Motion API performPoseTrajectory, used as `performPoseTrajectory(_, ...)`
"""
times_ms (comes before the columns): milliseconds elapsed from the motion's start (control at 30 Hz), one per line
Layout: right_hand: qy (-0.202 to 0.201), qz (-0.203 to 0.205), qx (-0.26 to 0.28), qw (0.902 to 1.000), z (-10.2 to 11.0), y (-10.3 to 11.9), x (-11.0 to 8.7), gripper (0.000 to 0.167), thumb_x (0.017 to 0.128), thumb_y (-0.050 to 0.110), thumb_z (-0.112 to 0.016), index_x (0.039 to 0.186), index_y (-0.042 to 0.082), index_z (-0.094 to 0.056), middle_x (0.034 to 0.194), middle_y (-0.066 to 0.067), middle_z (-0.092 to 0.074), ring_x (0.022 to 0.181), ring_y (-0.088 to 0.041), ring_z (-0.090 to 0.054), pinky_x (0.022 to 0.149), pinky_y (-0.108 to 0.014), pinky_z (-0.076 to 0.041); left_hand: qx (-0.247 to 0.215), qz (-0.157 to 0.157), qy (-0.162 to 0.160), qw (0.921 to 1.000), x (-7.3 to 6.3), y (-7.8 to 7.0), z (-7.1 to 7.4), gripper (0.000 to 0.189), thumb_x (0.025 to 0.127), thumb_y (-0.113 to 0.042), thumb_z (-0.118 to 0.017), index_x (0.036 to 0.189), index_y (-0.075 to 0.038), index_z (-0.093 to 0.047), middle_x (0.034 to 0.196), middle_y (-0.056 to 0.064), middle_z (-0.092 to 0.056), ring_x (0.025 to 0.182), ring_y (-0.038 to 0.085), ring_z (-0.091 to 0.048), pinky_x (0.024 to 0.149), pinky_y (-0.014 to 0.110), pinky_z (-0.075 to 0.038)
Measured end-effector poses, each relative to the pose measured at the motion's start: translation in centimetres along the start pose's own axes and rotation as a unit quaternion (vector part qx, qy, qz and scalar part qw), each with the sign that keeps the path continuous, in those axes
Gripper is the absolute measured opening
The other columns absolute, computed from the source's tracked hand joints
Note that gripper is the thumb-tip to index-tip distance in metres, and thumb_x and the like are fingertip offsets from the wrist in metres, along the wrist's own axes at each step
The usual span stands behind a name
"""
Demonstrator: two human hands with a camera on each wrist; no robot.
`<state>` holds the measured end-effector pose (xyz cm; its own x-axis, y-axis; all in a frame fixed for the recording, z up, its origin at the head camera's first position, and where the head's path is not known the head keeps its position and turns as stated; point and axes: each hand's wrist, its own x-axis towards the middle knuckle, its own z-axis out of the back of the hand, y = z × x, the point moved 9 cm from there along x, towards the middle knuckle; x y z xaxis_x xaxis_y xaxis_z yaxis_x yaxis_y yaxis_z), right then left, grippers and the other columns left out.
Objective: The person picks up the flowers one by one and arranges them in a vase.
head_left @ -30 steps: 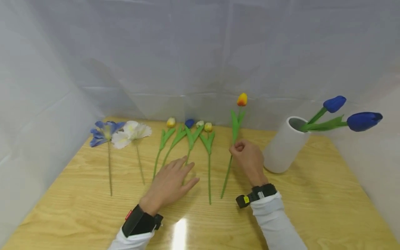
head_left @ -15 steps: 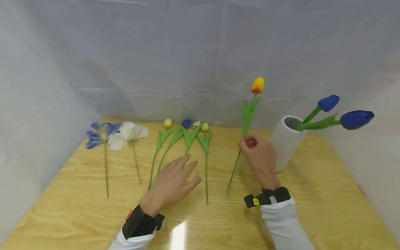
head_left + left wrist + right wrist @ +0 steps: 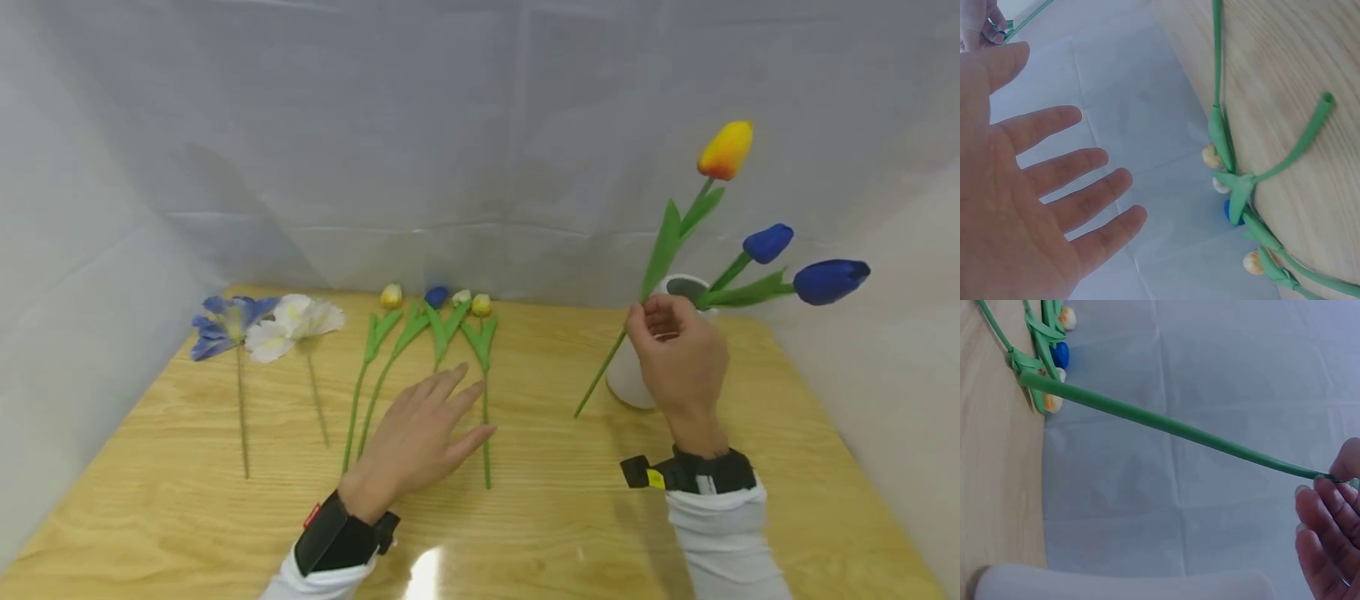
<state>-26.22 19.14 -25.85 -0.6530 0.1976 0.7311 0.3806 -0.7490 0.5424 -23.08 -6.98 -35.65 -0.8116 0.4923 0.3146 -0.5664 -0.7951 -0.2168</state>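
Between thumb and fingertips, my right hand (image 3: 684,362) pinches the stem of a yellow-orange tulip (image 3: 725,150), its bloom tilted up to the right. In the right wrist view the green stem (image 3: 1172,427) reaches down-left from the fingers. Partly behind this hand stands a white vase (image 3: 628,371) holding two blue tulips (image 3: 831,282). My left hand (image 3: 420,433) has its fingers spread over the stems of several tulips lying in a row, one of them with a yellow bloom (image 3: 482,305). The left wrist view shows that hand (image 3: 1029,187) holding nothing.
At the left lie a blue-purple flower (image 3: 232,321) and a white flower (image 3: 294,325) on thin stems. The wooden table (image 3: 540,533) backs onto a pale sheet (image 3: 465,150), which also covers both sides.
My right hand has lifted the yellow-orange tulip and carried it up and right, in front of the vase. The left hand stays nearly in place over the row.
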Motion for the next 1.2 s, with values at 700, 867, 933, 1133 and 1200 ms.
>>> performPoseTrajectory(700,-0.168,0.042,0.064,0.9827,7.7,1.1,1.0,0.024,0.084,0.014,-0.067,0.082,-0.01,-0.067,0.072,-0.003,-0.066,0.063,0.007,-0.057,0.059,-0.008,-0.044,-0.007,-0.02,-0.004,0.9998,0.8,-1.6,0.1,0.054,0.097,-0.051,-0.048,0.136,-0.014,-0.054,0.144,0.016,-0.042,0.126,0.033,-0.045,0.097,0.052,-0.041)
performPoseTrajectory(867,-0.222,0.04,0.097,0.9694,9.8,0.7,1.3,0.02,0.082,0.009,-0.068,0.08,-0.01,-0.068,0.072,0.012,-0.063,0.059,0.002,-0.058,0.059,-0.01,-0.044,-0.007,-0.021,-0.002,0.9997,0.8,-1.7,-0.1,0.055,0.097,-0.051,-0.048,0.137,-0.014,-0.054,0.144,0.016,-0.042,0.126,0.033,-0.045,0.096,0.053,-0.042)
performPoseTrajectory(933,-0.237,0.034,0.117,0.9639,10.5,0.5,1.5,0.016,0.082,0.007,-0.068,0.079,-0.008,-0.069,0.07,0.011,-0.063,0.058,0.0,-0.059,0.059,-0.011,-0.046,-0.008,-0.023,-0.003,0.9997,0.8,-1.8,-0.1,0.054,0.097,-0.05,-0.048,0.136,-0.014,-0.054,0.144,0.017,-0.042,0.126,0.033,-0.045,0.096,0.053,-0.042)
performPoseTrajectory(1133,-0.27,0.031,0.144,0.9515,12.2,-0.2,2.0,0.012,0.082,0.007,-0.069,0.079,-0.005,-0.069,0.069,0.0,-0.066,0.056,-0.003,-0.061,0.059,-0.012,-0.048,-0.007,-0.029,-0.007,0.9995,0.7,-1.9,-0.2,0.054,0.097,-0.05,-0.048,0.135,-0.013,-0.055,0.143,0.017,-0.043,0.125,0.033,-0.046,0.096,0.052,-0.042)
performPoseTrajectory(1200,-0.273,0.032,0.142,0.9511,12.5,-0.4,2.2,0.01,0.082,0.007,-0.069,0.079,-0.003,-0.069,0.07,-0.003,-0.067,0.057,-0.004,-0.061,0.058,-0.012,-0.048,-0.006,-0.028,-0.007,0.9996,0.7,-1.9,-0.3,0.054,0.097,-0.05,-0.048,0.135,-0.013,-0.055,0.143,0.017,-0.043,0.124,0.033,-0.046,0.096,0.052,-0.042)
